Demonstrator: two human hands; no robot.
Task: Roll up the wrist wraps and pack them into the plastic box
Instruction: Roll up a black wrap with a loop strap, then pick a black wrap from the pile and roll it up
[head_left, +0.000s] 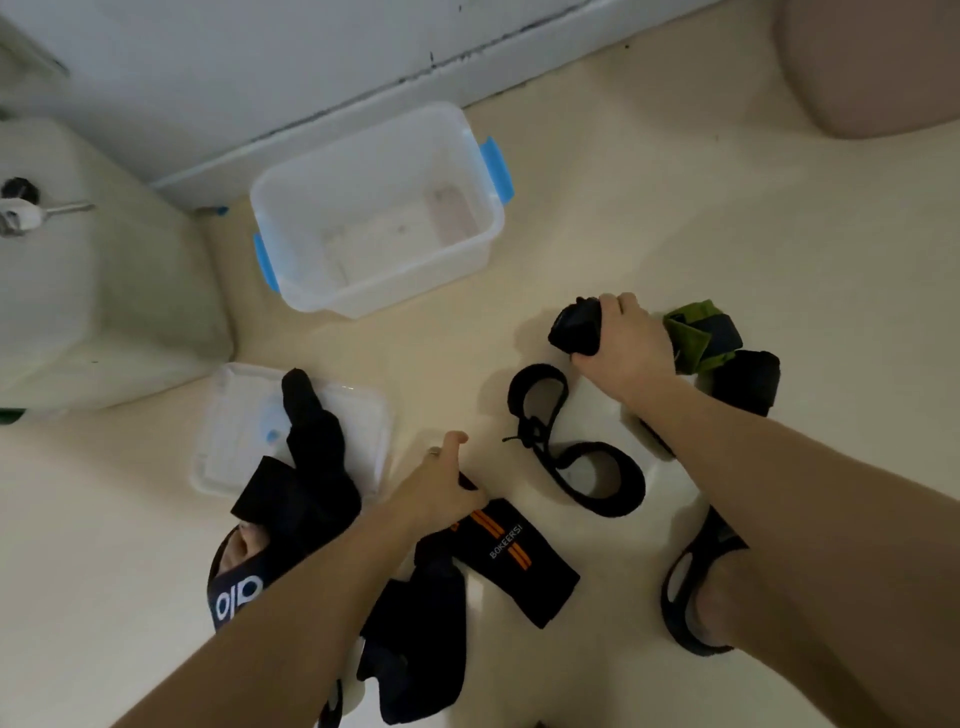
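Observation:
A clear plastic box (483, 228) with blue latches stands open on the floor near the wall, nothing inside. My right hand (626, 343) grips a rolled black wrist wrap (574, 327) just above the floor, right of the box. My left hand (441, 486) presses on the end of a flat black wrap with orange stripes (511, 556). Black looped straps (566, 447) lie between my hands. Another black wrap (311, 467) drapes over the clear lid (228, 447). A green and black wrap (701, 338) lies behind my right hand.
A pale cabinet or appliance (93, 270) stands at the left. My feet in dark sandals (696, 597) rest at the bottom, one on each side. A black bundle (748, 379) lies right of the green wrap. A rounded beige object (872, 67) sits at top right.

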